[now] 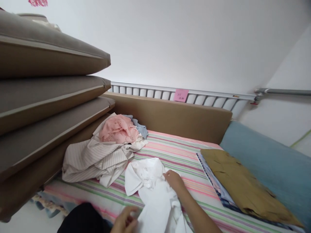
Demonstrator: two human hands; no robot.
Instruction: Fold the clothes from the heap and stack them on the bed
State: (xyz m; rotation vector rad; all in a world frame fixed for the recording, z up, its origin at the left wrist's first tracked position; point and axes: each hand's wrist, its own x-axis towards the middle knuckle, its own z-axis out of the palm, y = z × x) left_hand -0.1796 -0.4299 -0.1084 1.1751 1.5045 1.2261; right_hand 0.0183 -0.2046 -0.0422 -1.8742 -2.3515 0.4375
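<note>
A white shirt (pixel 155 197) with a collar lies loosely spread on the striped sheet (pixel 167 145) in front of me. At the right side of its collar, my right hand (pixel 174 182) has its fingertips closed on the fabric. My left hand (pixel 125 220) is low in the view beside the shirt's left edge. Its fingers are loosely curled and apart, with nothing visible in them. Whether it touches the cloth is hard to tell. The lower end of the shirt runs out of the frame.
Unfolded clothes, including a pink garment (pixel 119 129) and a striped one (pixel 94 158), lie heaped at left. Stacked brown cushions (pixel 48 87) rise beside them. A flat stack topped by a mustard garment (pixel 243 181) lies right, near a blue pad (pixel 262 152). A brown panel (pixel 170 113) stands behind.
</note>
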